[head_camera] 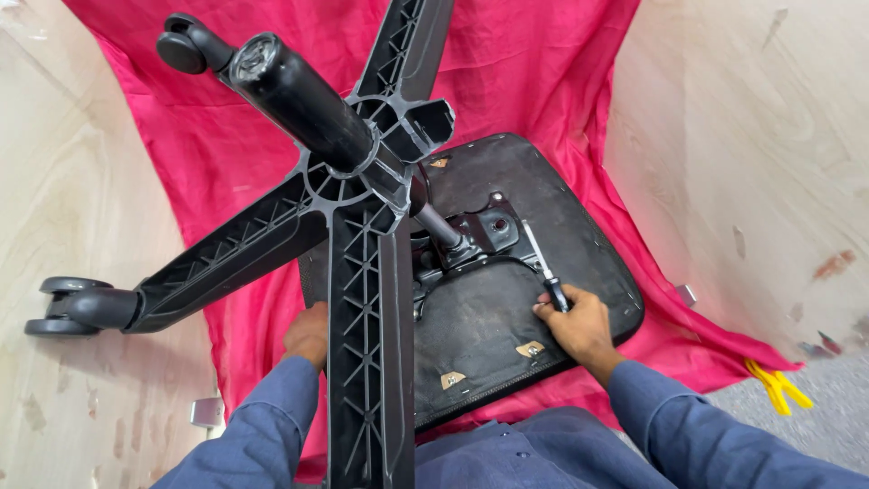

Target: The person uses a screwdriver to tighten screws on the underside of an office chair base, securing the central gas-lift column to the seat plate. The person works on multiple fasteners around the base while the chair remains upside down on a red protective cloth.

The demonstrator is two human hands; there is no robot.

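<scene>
Overturned office chair on a red cloth [543, 72]. From left: 2 black casters, one at the left [65, 306] and one at the top [184, 43], on the ribbed black star base [362, 272], 3 spokes visible. Left hand [308, 333] rests at the seat edge, partly hidden behind a spoke; grip cannot be told. Centre: black seat underside [480, 317] with its metal mounting plate [480, 231]. Right hand [579, 328] is closed around 1 screwdriver [541, 264], tip at the plate. Far right: 1 yellow clamp [777, 384].

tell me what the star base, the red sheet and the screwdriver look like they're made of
Star base: likely moulded black plastic, matt, with open ribbed webbing along each leg.
Red sheet: woven cloth, soft and creased, draped in folds.
Screwdriver, in the right hand: shiny shaft, probably steel; dark handle, perhaps plastic or rubber.
</scene>
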